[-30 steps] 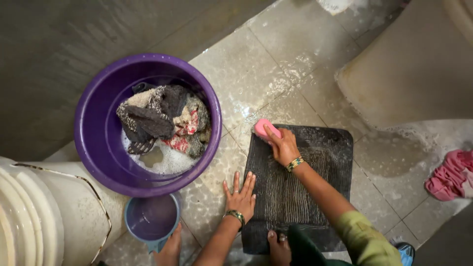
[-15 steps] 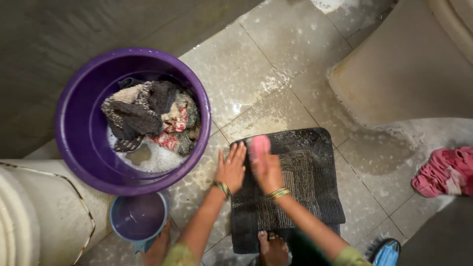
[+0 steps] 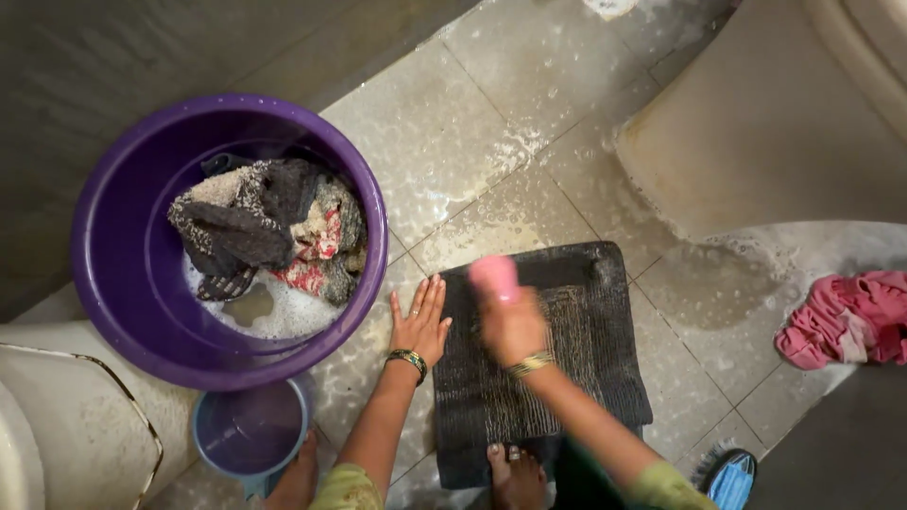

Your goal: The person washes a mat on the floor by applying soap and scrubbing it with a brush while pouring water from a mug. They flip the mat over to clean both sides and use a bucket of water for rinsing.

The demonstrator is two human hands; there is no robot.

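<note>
Dark mat (image 3: 567,378) flat on wet tiled floor (image 3: 453,142), beside purple basin (image 3: 123,283) of soapy laundry (image 3: 269,231). Right hand (image 3: 510,326), blurred, gripping pink soap bar (image 3: 494,277) over mat. Left hand (image 3: 420,321) spread, palm down at mat's edge.

My left hand (image 3: 420,321) lies flat, palm down, fingers straight and close together, pointing away from me; a beaded band circles the wrist. My right hand (image 3: 510,321) is just beside it, to its right, blurred, fingers curled in a grip, a band on the wrist. Both forearms are bare and extended forward.
</note>
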